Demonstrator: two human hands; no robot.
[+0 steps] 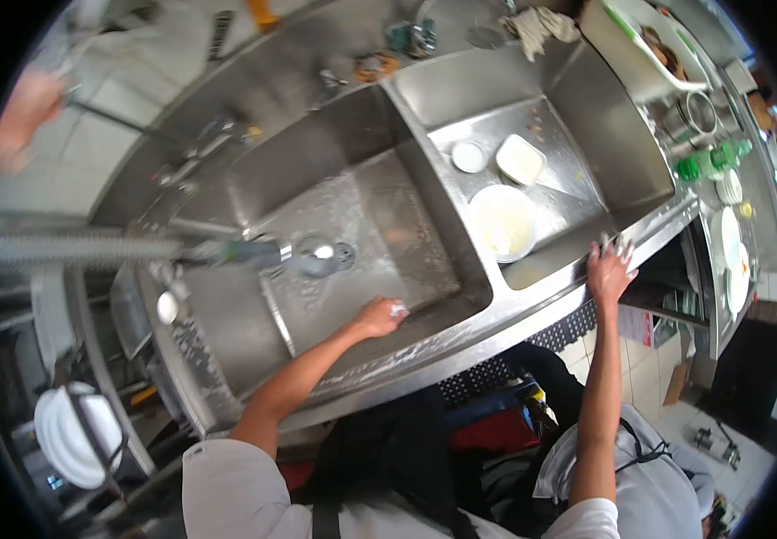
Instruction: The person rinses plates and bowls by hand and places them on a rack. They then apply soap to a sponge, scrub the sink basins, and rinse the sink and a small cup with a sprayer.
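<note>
My left hand [379,318] is low inside the left sink basin [366,211], close to its front wall. Its fingers look curled, with white at the tips; whether that is foam or a small object I cannot make out. My right hand [611,268] rests on the front rim of the right basin, fingers apart, white suds on them, holding nothing. In the right basin stand a round white bowl [502,225], a squarish white container [521,160] and a small white cup [469,156]. A spray hose nozzle [316,256] hangs over the left basin.
Another person's hand [24,117] is blurred at the upper left, near a thin rod. White plates [74,436] sit on the rack at lower left. A green bottle [714,160], a metal pot [689,115] and a white tub [644,49] line the right side. A cloth [541,29] lies behind.
</note>
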